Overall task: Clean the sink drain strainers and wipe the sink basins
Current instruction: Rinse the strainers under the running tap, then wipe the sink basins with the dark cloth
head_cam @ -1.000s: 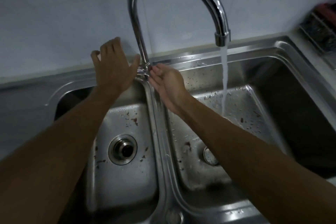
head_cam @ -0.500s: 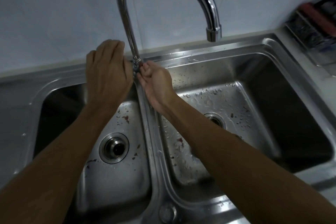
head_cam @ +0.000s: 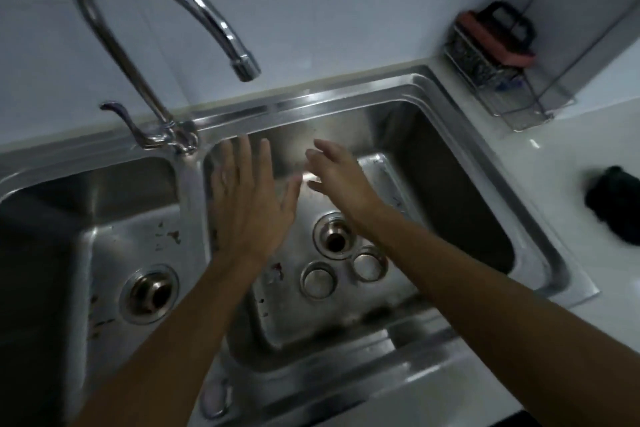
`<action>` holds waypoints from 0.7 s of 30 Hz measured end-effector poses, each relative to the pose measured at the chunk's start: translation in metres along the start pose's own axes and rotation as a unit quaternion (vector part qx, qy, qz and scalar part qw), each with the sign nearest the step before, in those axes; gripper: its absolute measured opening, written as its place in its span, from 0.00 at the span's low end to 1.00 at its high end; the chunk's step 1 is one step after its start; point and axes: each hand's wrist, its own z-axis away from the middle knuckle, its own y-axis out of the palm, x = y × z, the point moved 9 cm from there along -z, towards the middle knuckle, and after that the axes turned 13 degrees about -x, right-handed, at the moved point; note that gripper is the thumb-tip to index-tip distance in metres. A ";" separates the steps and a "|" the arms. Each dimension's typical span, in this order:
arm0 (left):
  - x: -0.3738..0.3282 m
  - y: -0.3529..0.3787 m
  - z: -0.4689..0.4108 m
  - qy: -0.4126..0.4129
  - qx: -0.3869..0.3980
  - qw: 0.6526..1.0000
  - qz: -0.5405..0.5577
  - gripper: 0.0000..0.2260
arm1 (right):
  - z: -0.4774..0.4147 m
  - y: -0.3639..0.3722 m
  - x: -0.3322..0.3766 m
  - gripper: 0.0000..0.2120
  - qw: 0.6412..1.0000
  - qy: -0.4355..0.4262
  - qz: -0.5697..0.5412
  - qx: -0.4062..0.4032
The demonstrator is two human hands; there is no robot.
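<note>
Both hands have come away from the base of the faucet [head_cam: 244, 66] and are now over the right basin [head_cam: 433, 184]. The left hand [head_cam: 249, 208] is palm-down near the basin's left edge, its fingers [head_cam: 244, 156] straight and spread, holding nothing. The right hand [head_cam: 343, 184] is just beside it, toward the back edge. Its fingers [head_cam: 325, 147] are loosely spread, slightly blurred and also hold nothing. I cannot tell whether either hand touches the steel.

On the right basin's floor the open drain [head_cam: 334, 237] is near the middle. Two strainers lie out of it toward the front edge, the left strainer [head_cam: 318, 279] just beside the right strainer [head_cam: 369, 263].

The left basin [head_cam: 114, 246] is flecked with reddish bits around its own drain [head_cam: 150, 293]. A wire rack [head_cam: 485, 69] stands at the surface's back right corner. A dark object [head_cam: 613, 204] lies at the right edge.
</note>
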 end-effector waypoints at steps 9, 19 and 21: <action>-0.297 0.078 0.065 0.190 0.103 0.971 0.098 0.37 | 0.031 -0.332 -0.004 0.27 0.730 -0.257 0.629 -0.071; -0.463 0.126 0.098 0.251 0.100 0.956 0.117 0.34 | 0.023 -0.479 -0.054 0.26 0.791 -0.203 0.573 -0.073; -0.465 0.129 0.099 0.251 0.098 0.955 0.121 0.33 | 0.019 -0.484 -0.050 0.23 0.802 -0.232 0.543 -0.092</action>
